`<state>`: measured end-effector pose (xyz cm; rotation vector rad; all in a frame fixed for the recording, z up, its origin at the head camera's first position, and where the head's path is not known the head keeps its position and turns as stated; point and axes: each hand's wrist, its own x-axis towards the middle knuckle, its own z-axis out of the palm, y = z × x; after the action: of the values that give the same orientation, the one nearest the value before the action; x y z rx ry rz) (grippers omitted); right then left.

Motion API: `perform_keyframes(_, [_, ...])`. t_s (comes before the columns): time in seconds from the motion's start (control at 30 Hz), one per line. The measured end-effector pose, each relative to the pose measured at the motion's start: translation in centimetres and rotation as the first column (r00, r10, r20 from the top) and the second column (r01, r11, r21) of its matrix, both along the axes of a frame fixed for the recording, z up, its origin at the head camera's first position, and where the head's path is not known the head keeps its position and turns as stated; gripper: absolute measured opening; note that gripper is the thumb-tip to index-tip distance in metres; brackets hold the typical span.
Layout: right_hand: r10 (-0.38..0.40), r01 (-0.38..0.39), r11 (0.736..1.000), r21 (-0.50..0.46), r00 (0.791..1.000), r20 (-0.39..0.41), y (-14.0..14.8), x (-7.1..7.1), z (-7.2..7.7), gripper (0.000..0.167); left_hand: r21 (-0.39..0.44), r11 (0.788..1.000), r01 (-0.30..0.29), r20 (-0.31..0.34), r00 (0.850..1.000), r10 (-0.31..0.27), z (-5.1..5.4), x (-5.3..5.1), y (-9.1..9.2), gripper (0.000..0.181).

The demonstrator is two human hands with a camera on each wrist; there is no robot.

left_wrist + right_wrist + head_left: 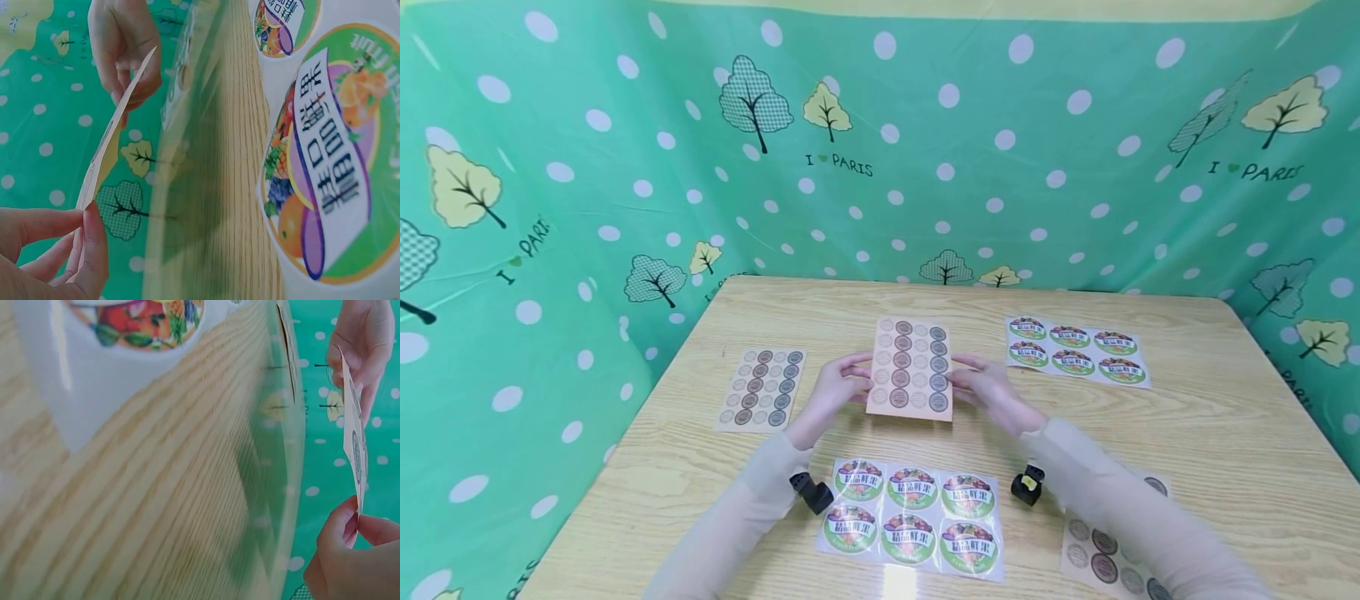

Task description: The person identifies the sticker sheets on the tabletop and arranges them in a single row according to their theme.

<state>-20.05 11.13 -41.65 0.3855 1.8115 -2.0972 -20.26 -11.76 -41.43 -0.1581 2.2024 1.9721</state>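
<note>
A sheet of round stickers (911, 367), pale with columns of brown, grey and cream circles, is held up over the middle of the table. My left hand (837, 389) pinches its left edge between thumb and fingers. On the opposite edge, my right hand (992, 392) pinches it the same way. Seen edge-on in the left wrist view, the sheet (106, 147) bends slightly and stands off the tabletop. The right wrist view also shows the sheet (354, 434) between both hands, with the right thumb and fingers on its near edge.
Fruit-label sticker sheets lie at the front (913, 517) and back right (1075, 350). A similar round-sticker sheet (762, 390) lies at left; another (1105, 554) is partly under the right forearm. Green polka-dot cloth (917, 208) hangs behind the wooden table (1195, 400).
</note>
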Motion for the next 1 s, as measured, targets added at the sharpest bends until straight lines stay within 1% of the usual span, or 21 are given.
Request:
perform_keyframes(0.13, [0.002,-0.002,1.0,-0.011,1.0,-0.001,-0.7,0.1,-0.1,0.049,0.006,1.0,0.001,0.004,1.0,-0.001,-0.1,0.3,-0.8,0.049])
perform_keyframes(0.33, [0.02,-0.019,1.0,0.009,1.0,-0.005,-1.9,0.3,-0.2,0.049,0.005,1.0,-0.003,0.017,1.0,0.003,-0.2,0.8,-2.0,0.049])
perform_keyframes(0.57, [0.016,-0.016,1.0,-0.027,1.0,-0.002,-3.3,0.4,-0.2,0.048,-0.024,1.0,-0.008,0.016,1.0,0.009,-0.5,1.1,-3.4,0.049])
perform_keyframes(0.77, [0.021,-0.021,1.0,-0.013,1.0,0.007,-4.5,0.4,-0.3,0.048,-0.013,1.0,-0.013,0.017,1.0,0.013,-0.8,1.4,-4.7,0.05])
perform_keyframes(0.9, [0.028,-0.028,1.0,-0.003,1.0,0.001,-5.4,0.4,-0.6,0.047,-0.021,0.999,-0.026,0.027,0.999,0.026,-0.9,1.7,-5.6,0.051])
perform_keyframes(1.0, [0.034,-0.034,0.999,-0.012,0.999,-0.004,-5.9,0.3,-0.9,0.047,-0.038,0.999,-0.025,0.024,0.999,0.026,-0.9,1.8,-6.1,0.051])
